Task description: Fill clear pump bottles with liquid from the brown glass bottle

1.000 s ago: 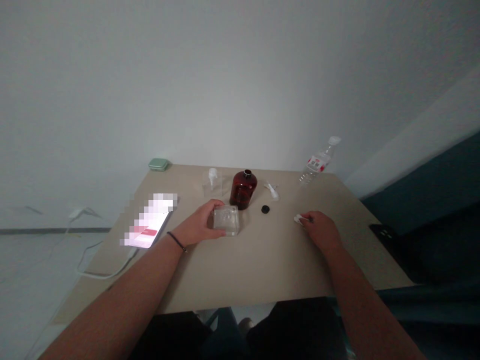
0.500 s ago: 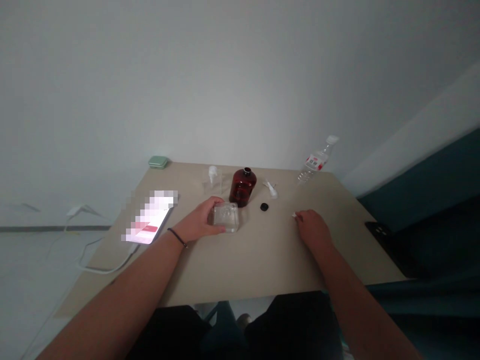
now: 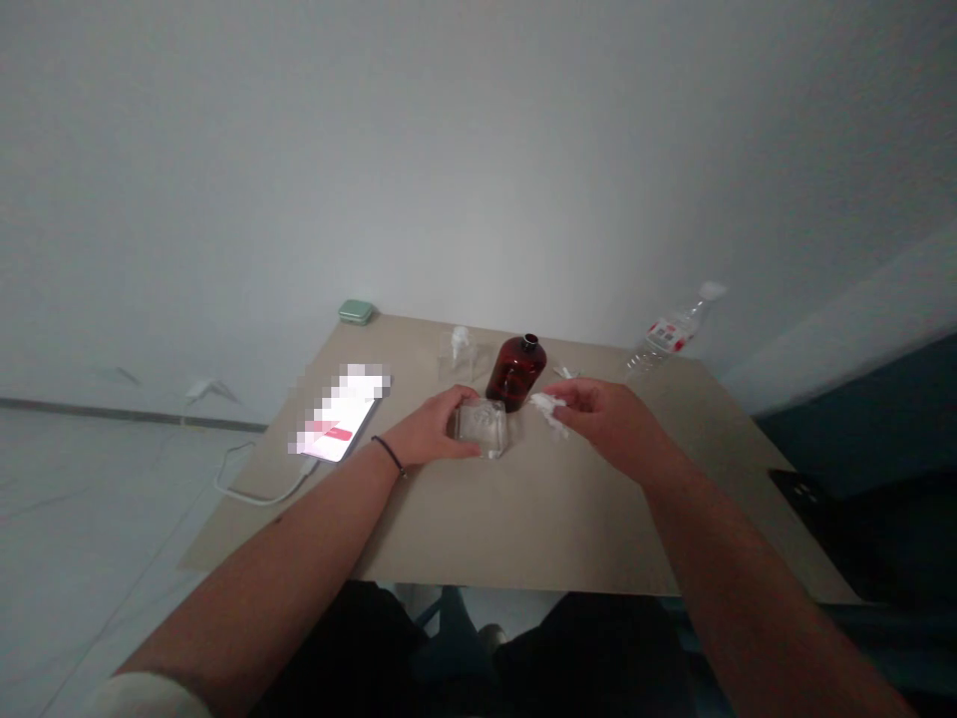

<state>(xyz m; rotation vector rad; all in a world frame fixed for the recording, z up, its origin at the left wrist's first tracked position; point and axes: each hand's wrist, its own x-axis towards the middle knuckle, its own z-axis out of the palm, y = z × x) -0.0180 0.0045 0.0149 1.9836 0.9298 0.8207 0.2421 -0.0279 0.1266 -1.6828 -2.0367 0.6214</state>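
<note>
My left hand (image 3: 429,430) grips the left side of a square transparent box (image 3: 480,430), which rests on a beige tabletop (image 3: 523,529). My right hand (image 3: 609,419) is raised just right of the box, pinching a crumpled white tissue (image 3: 549,411) in its fingertips. Behind the box stands a dark red glass bottle (image 3: 515,375) with a black neck. A small white item (image 3: 566,372) shows past my right fingers. The black round cap seen earlier is hidden, probably behind my right hand.
A clear pump bottle (image 3: 462,359) stands at the back of the table, with a plastic water bottle (image 3: 668,337) lying at the far right corner. A pixelated lit phone (image 3: 338,414) lies left of my left hand, and a green case (image 3: 356,312) sits at the back corner.
My right hand has lifted off the table and moved left with the white tissue, now close to the box. The view has shifted, and the black cap is no longer visible.
</note>
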